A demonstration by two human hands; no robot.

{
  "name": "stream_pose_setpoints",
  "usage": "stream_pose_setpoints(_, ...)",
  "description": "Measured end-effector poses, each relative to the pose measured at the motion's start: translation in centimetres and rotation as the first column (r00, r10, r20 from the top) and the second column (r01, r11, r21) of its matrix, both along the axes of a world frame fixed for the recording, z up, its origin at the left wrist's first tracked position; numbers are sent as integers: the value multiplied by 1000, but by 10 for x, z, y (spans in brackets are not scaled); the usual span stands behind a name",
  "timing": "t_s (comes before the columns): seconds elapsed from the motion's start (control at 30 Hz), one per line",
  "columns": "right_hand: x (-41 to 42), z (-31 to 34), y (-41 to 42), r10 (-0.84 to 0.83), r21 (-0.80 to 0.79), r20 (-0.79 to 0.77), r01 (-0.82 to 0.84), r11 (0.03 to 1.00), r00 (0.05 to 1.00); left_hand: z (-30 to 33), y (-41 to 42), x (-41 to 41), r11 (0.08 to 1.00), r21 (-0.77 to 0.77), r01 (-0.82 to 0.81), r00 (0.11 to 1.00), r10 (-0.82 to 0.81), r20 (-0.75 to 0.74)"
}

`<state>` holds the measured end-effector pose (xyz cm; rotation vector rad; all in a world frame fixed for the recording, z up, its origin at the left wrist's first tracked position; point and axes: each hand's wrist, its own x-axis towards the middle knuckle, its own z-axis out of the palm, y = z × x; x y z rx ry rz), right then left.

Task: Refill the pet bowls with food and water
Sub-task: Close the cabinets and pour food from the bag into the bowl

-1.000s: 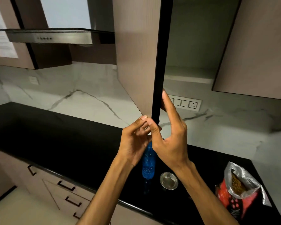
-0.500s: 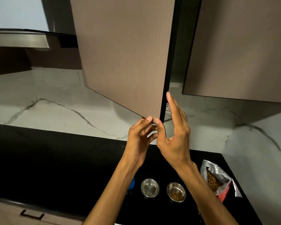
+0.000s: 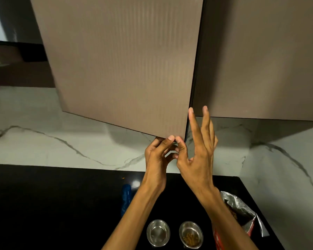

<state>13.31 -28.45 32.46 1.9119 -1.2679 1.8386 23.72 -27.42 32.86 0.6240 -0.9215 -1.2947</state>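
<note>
Two steel pet bowls stand on the black counter (image 3: 61,204) at the bottom. The left bowl (image 3: 158,232) looks shiny inside with no kibble; the right bowl (image 3: 190,235) holds some brown kibble. A blue water bottle (image 3: 126,197) stands left of them, partly behind my left forearm. An opened red and silver food bag (image 3: 240,212) sits to the right. My left hand (image 3: 157,156) pinches the bottom corner of the upper cabinet door (image 3: 125,69). My right hand (image 3: 197,150) has straight fingers raised along the door's free edge, its thumb at the corner.
A second cabinet door (image 3: 260,60) hangs shut on the right, almost meeting the first. White marble backsplash (image 3: 43,138) runs behind the counter and turns the corner at right. A hood edge shows dimly at far left.
The cabinet door has swung from wide open to nearly shut, both hands following its corner. The view has shifted right and down, bringing both bowls into sight.
</note>
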Motion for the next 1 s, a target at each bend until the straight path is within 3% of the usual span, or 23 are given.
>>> stream_pose_setpoints(0.63,-37,-4,-118,-91,-29,36,92,995,995,-10,-122,-37,996,-3,-93,995,93,-29)
stream_pose_setpoints(1.0,-39,-3,-147,-219,-62,-30,216,974,975,-13,-152,-45,994,6,-107,993,107,-48)
